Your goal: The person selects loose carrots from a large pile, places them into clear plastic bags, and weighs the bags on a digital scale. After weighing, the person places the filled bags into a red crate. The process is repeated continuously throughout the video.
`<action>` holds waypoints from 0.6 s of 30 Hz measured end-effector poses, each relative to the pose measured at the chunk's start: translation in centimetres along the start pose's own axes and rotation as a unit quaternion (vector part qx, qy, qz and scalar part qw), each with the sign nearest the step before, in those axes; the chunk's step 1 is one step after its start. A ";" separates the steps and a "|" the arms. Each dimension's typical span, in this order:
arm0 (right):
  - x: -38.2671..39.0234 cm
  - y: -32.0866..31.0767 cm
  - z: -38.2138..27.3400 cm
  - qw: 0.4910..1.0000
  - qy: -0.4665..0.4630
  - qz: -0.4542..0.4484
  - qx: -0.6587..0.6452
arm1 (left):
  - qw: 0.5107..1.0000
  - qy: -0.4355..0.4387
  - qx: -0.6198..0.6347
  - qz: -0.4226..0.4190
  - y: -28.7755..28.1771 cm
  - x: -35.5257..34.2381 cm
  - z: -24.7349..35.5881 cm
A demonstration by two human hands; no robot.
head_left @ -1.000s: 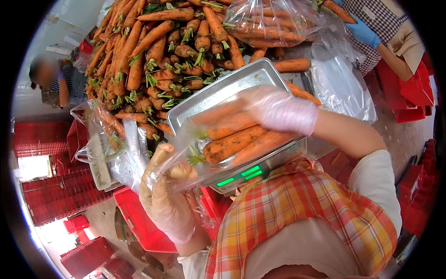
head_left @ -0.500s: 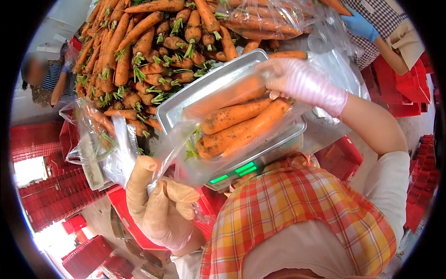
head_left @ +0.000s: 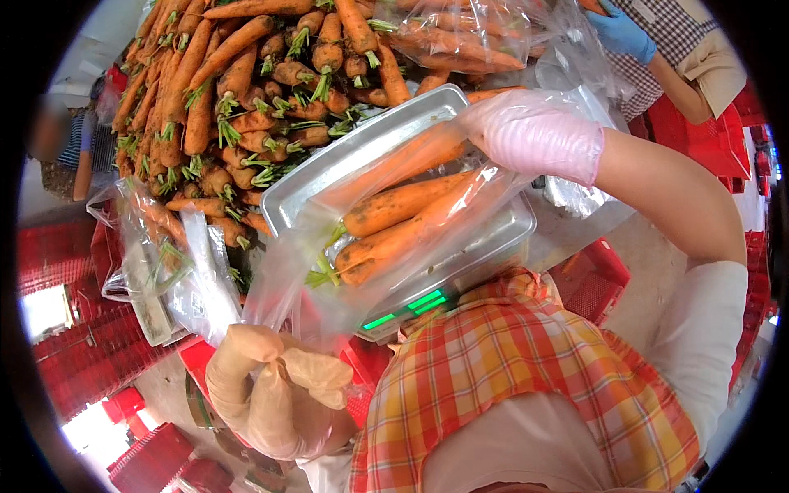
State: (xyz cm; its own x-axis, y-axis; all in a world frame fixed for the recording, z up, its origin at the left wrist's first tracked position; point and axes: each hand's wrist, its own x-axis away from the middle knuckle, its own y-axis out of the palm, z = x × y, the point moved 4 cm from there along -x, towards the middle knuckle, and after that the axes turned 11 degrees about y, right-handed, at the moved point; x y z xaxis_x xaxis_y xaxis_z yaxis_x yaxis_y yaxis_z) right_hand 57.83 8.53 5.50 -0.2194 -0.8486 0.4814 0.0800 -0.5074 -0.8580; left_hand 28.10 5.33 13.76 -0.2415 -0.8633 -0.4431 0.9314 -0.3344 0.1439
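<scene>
A clear plastic bag (head_left: pixel 275 287) holding several soil-marked orange carrots (head_left: pixel 407 204) lies slanted over a metal tray (head_left: pixel 283 187). My left hand (head_left: pixel 283 390), in a pale glove, pinches the near-left end of the bag between thumb and fingers. At the bag's far-right end, my right hand (head_left: pixel 538 140), in a pinkish glove, has its fingers curled round the plastic beside the carrot ends; its fingertips are partly hidden. Green carrot tops poke toward my left hand inside the bag. Under the tray, a scale's green display (head_left: pixel 423 304) is lit.
A large pile of carrots (head_left: pixel 197 107) fills the far left. Bagged carrots (head_left: pixel 460 41) lie at the far side, and loose clear bags (head_left: pixel 197 271) at the left. A co-worker's blue-gloved hand (head_left: pixel 622 34) is at the far right. Red crates (head_left: pixel 600 283) stand around.
My left hand has moved down and left, drawing the bag's end with it. My right hand's fingers have closed further round the bag's far end, and the plastic now lies longer over the carrots.
</scene>
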 end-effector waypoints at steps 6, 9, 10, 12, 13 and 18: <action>-1.6 -0.4 -1.8 0.995 0.008 -0.076 0.071 | 0.991 -0.096 0.052 -0.084 0.9 -0.1 0.7; -2.2 -0.3 -1.9 0.991 -0.018 -0.072 0.113 | 0.980 -0.096 0.004 -0.172 1.5 -0.2 1.0; -2.3 -0.3 -2.0 0.987 -0.024 -0.077 0.137 | 0.982 -0.104 0.012 -0.155 1.2 0.0 1.2; -1.6 -0.4 -2.3 0.993 -0.073 0.024 0.092 | 0.987 -0.105 0.038 -0.114 -0.1 0.7 1.8; -1.1 -0.2 -2.1 0.992 -0.087 0.070 0.065 | 0.987 -0.099 0.063 -0.111 -0.5 0.5 1.3; 1.9 -0.3 -3.0 0.993 -0.084 0.037 -0.075 | 0.985 -0.098 0.108 -0.088 -1.6 0.9 0.8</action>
State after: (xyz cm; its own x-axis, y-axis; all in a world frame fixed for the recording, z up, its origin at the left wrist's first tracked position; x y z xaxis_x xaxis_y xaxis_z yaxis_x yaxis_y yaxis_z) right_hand 54.42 7.53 6.12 -0.0515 -0.9017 0.4292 -0.0581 -0.4264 -0.9027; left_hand 26.18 4.81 13.87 -0.4622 -0.8338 -0.3019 0.7953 -0.5403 0.2747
